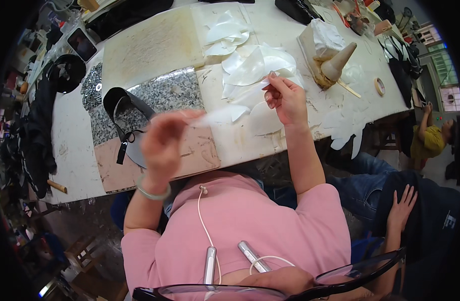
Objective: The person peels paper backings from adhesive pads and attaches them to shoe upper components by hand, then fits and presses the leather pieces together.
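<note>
Head: RH (289,103) pinches wht film (252,93), LH (164,140) blurred.

A small white print (449,220) marks the dark shirt (427,228) of a co-worker (401,206) beside the worktable (72,155), its lettering too small to read.

Cut pieces (245,67) lie right of the stone slab (177,90).
</note>
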A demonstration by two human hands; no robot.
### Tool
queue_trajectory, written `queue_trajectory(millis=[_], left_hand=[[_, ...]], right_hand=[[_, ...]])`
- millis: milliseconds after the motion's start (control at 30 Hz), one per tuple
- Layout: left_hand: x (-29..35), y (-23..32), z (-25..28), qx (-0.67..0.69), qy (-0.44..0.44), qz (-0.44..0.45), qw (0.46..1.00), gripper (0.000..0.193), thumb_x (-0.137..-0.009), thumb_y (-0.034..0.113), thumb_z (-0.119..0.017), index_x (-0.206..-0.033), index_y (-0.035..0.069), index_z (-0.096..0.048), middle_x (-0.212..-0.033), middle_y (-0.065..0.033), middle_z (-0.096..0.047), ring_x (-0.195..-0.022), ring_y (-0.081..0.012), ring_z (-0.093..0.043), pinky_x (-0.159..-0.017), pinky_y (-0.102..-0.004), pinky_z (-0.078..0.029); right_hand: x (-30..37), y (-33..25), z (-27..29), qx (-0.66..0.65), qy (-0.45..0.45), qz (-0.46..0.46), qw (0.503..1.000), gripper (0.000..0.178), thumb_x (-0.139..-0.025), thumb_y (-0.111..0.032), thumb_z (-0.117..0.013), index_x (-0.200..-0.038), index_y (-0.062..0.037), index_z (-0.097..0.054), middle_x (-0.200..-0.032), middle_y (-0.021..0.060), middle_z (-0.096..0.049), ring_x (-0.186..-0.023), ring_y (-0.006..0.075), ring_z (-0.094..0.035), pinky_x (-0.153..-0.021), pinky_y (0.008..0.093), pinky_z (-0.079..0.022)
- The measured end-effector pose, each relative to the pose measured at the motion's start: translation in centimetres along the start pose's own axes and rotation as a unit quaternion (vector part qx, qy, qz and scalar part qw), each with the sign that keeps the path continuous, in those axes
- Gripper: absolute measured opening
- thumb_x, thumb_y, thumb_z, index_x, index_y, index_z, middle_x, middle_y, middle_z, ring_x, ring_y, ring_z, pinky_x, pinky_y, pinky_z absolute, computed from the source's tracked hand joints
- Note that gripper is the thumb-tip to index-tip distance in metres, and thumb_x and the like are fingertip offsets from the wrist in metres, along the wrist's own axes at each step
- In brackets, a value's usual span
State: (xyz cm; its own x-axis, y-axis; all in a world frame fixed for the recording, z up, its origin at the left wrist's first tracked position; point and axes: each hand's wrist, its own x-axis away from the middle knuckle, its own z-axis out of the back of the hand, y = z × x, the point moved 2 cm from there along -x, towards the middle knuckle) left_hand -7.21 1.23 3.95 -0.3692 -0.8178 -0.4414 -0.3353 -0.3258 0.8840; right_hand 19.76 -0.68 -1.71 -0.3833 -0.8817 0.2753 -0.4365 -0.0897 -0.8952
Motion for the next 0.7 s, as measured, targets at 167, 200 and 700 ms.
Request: queue_trajectory(millis=[167,200,700], left_hand=[[-7.8,-1.1,4.8,-0.073,0.160,0.117,0.977,0.024,-0.097,0.012,-0.049,-0.117,-0.001,-0.053,-0.090,-0.0054,-0.057,-0.079,-0.0114,-0.057,-0.068,-0.0248,-0.049],[-9.4,-2.0,5.5,-0.114,0.128,0.130,0.977,0.026,-0.097,0.012,-0.049,-0.120,0.001,-0.052,-0.094,-0.0054,-0.057,-0.079,-0.0111,-0.057,-0.067,-0.0244,-0.049],[-13.4,-12.1,-2.6,-0.471,-0.206,-0.033,0.857,0.040,-0.084,0.019,-0.065,-0.121,0.009,-0.056,-0.123,-0.0115,-0.056,-0.116,-0.0336,-0.045,-0.099,-0.0398,-0.038]], right_hand=[[0.1,-0.5,2.3,-0.094,0.010,0.053,0.994,0.020,-0.092,-0.018,-0.059,-0.096,0.0016,-0.062,-0.073,0.0056,-0.060,-0.056,0.0112,-0.057,-0.045,0.0223,-0.040],[0.4,-0.7,2.4,-0.096,-0.006,0.057,0.994,0.022,-0.094,-0.019,-0.057,-0.102,0.0013,-0.061,-0.079,0.0069,-0.061,-0.060,0.0114,-0.057,-0.046,0.0221,-0.040],[-3.8,-6.1,7.8,0.088,-0.019,0.041,0.995,0.027,-0.089,-0.009,-0.048,-0.111,0.0028,-0.058,-0.075,0.0036,-0.056,-0.059,0.0102,-0.049,-0.059,0.0252,-0.049]])
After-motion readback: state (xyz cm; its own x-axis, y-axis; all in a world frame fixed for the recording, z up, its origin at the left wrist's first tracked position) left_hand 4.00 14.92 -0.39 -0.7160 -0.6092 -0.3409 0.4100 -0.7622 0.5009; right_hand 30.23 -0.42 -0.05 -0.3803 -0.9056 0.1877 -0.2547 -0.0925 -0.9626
